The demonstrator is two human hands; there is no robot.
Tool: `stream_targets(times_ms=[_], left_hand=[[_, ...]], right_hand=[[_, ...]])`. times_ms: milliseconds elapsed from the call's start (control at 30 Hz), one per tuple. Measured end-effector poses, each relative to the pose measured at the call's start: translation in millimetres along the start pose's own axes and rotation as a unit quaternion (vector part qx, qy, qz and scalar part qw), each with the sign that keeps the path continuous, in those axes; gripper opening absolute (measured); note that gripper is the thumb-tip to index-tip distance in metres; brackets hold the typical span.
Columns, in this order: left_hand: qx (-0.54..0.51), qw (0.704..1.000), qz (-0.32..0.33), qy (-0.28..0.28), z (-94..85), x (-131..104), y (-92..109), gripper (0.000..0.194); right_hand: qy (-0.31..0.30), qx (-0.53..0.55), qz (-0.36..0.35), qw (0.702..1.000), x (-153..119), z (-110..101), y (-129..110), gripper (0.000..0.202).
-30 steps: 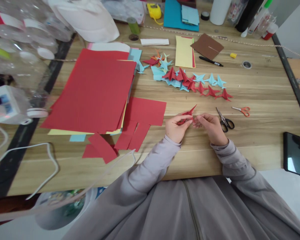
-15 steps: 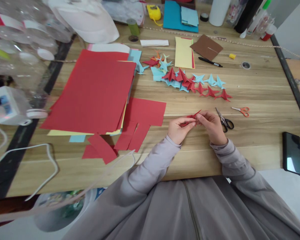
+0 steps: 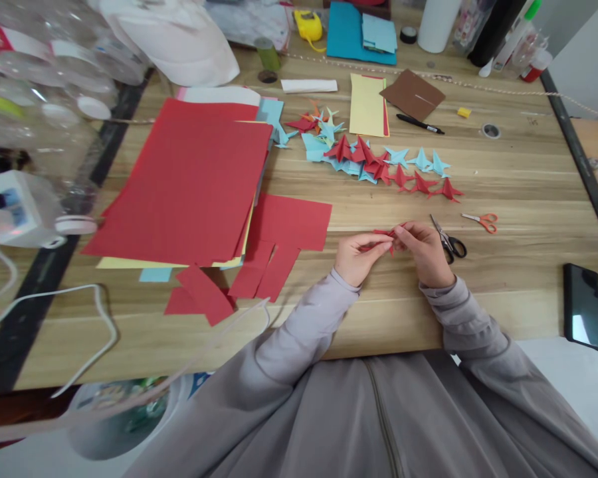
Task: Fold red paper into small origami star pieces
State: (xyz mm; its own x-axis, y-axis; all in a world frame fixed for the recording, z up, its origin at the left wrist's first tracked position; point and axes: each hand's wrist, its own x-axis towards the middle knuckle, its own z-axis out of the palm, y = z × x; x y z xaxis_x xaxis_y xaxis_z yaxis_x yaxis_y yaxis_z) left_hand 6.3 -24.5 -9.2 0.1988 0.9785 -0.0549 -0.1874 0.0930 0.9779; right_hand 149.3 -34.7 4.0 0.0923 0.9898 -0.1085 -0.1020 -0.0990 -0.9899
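Between my two hands is a small piece of folded red paper (image 3: 391,249), mostly covered by fingers. My left hand (image 3: 357,257) pinches it from the left, thumb and fingers closed. From the other side, the fingertips of my right hand (image 3: 423,249) are closed on it too. Black-handled scissors (image 3: 451,244) lie just right of my right hand, with small orange-handled scissors (image 3: 484,222) farther right. Beyond the hands, red paper cranes (image 3: 423,183) and blue paper cranes (image 3: 421,160) stretch in rows across the table.
Red sheets (image 3: 194,179) are stacked at left, with cut red strips (image 3: 278,273) in front. Yellow paper (image 3: 366,105), a brown square (image 3: 412,94) and a black pen (image 3: 419,124) lie toward the back. A phone (image 3: 583,305) rests at the right edge; a white cable (image 3: 104,318) runs at left.
The red paper has turned in my fingers: its tip pointed up to the right before, and now a point sticks down below my left fingertips. Both hands stay in nearly the same place.
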Motion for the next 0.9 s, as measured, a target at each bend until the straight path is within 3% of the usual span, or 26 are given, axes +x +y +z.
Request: stream_targets(times_ms=[200,367,633,900], left_hand=[[-0.031,0.999,0.016,0.013,1.7,0.5,-7.3,0.019],[-0.038,0.998,-0.007,0.041,1.6,2.8,-7.6,0.023],[-0.092,0.994,-0.047,0.040,0.4,5.2,-5.9,0.029],[-0.204,0.966,-0.161,0.003,-1.2,5.8,1.8,0.034]], right_hand=[[0.033,-0.017,-0.014,0.999,1.2,0.0,0.0,0.033],[0.041,-0.009,-0.010,0.999,0.5,1.1,0.2,0.028],[0.022,-0.002,-0.028,0.999,-0.8,0.7,-0.2,0.023],[-0.014,0.011,-0.040,0.999,-0.2,-1.3,0.2,0.021]])
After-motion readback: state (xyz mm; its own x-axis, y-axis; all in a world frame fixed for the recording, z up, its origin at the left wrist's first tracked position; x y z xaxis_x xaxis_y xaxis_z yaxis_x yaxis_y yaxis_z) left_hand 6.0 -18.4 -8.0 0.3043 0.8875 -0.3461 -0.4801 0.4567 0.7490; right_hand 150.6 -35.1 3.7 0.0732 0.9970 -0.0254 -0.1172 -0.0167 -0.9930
